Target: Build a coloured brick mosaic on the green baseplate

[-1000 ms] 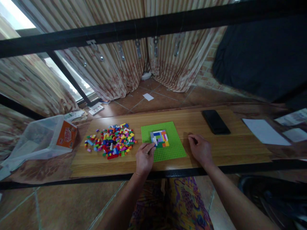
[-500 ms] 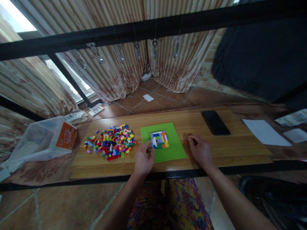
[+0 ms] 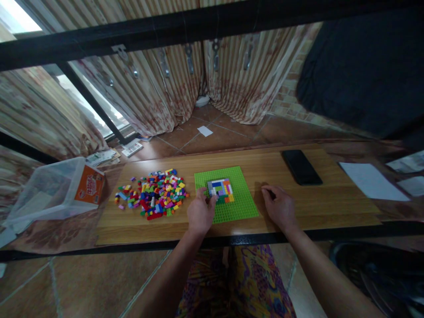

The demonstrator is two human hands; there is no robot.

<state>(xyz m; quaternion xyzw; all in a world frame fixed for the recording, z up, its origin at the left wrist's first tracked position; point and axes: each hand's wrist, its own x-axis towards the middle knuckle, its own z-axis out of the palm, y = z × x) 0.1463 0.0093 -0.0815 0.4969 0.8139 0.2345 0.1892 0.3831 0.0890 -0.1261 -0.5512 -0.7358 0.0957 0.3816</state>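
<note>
The left hand [image 3: 201, 214] bends its thumb and fingers at the near left corner of a brick build [image 3: 221, 192]; whether they pinch a brick cannot be told. The right hand [image 3: 280, 207] rests loosely curled on the wood-grain table [image 3: 338, 203], its contents, if any, hidden from view. The build, a single squarish ring in mixed colors, sits slightly left of center on one green plate [image 3: 244, 205], its sides running roughly along the plate's edges. About as long as it is wide, it shows no clear long axis and points no particular way.

Left of the plate spreads one pile of loose bricks [image 3: 162, 194], too many to count. One black phone [image 3: 301, 167] lies beyond the right hand, slanting toward the table's far right. One clear box [image 3: 49, 190] with an orange label stands past the left end; a white sheet [image 3: 374, 181] lies at the right. Behind, striped curtains [image 3: 165, 101] hang over a brown tiled floor [image 3: 228, 132] bearing a scrap of paper [image 3: 205, 131].
</note>
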